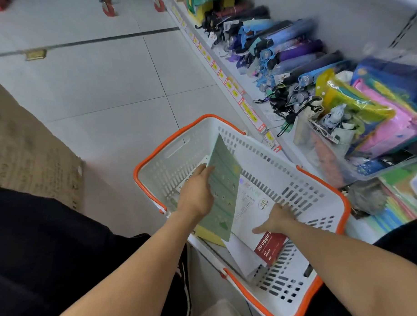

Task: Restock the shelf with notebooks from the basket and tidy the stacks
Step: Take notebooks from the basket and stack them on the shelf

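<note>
A white basket (305, 194) with orange rim and handles stands on the floor beside the low shelf. My left hand (195, 193) grips a pale green notebook (224, 188) by its left edge and holds it tilted above the basket. My right hand (277, 219) reaches into the basket and rests on a white notebook (248, 203) with small printing, thumb spread out. A red notebook (271, 249) with white lettering lies under the white one. A yellow notebook (209, 235) shows beneath the green one.
The low white shelf (225, 60) runs along the right, with folded umbrellas (289, 55), clear bags of coloured goods (376, 114) and stacked coloured notebooks (393, 212) nearest me. Price tags line its edge. Tiled floor (106, 90) lies to the left, a brown mat (25, 152) further left.
</note>
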`<action>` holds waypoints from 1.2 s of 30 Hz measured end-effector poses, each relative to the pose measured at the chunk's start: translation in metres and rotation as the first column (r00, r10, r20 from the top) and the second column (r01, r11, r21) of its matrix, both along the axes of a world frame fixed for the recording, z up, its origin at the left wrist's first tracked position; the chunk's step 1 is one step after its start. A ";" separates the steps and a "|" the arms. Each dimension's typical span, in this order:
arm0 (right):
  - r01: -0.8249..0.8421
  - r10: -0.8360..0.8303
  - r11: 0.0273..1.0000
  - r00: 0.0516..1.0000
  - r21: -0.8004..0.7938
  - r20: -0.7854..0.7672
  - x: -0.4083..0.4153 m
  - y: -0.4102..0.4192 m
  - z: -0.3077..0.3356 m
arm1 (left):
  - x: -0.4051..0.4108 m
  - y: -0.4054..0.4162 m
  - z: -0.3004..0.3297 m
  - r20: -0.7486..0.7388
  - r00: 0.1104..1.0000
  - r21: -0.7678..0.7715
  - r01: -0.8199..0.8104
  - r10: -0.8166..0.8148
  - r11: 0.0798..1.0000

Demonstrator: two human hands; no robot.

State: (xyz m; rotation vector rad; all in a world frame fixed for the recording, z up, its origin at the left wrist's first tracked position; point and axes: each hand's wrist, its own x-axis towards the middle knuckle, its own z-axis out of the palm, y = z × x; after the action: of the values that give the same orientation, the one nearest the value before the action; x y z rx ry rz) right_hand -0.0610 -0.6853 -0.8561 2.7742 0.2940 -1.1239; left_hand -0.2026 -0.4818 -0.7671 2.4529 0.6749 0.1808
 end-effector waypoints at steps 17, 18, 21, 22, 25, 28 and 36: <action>0.133 -0.133 0.991 0.991 0.022 0.009 0.002 -0.002 -0.007 | -0.004 0.004 0.001 -0.368 0.910 -0.507 -0.368 0.190 0.779; 0.109 -0.112 0.992 0.993 0.070 0.047 0.003 -0.001 -0.003 | -0.004 0.002 0.000 -0.376 0.909 -0.511 -0.365 0.179 0.778; 0.139 -0.137 0.966 0.990 0.219 -0.025 0.005 0.004 0.010 | -0.005 -0.005 0.002 -0.371 0.920 -0.438 -0.293 0.126 0.850; 0.139 -0.122 0.958 0.989 0.250 -0.081 0.006 0.005 0.010 | -0.003 -0.007 0.002 -0.367 0.923 -0.398 -0.268 0.115 0.877; 0.138 -0.058 0.923 0.973 0.358 -0.225 0.009 0.008 0.021 | 0.001 -0.006 0.009 -0.355 0.928 -0.315 -0.233 0.114 0.920; -0.131 0.167 0.923 0.983 0.361 -0.070 0.019 0.028 0.078 | 0.005 0.002 0.025 -0.309 0.935 -0.279 -0.263 0.173 0.924; -0.047 -0.200 0.500 0.965 0.865 0.168 0.073 0.005 0.315 | 0.007 0.025 0.109 0.157 0.890 -0.741 -0.181 0.429 0.647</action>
State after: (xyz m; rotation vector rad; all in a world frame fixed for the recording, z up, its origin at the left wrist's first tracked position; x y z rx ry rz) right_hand 0.0117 -0.6800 -0.5407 3.7967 0.9558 -0.6951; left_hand -0.1951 -0.4566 -0.6582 1.4934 0.8254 0.3674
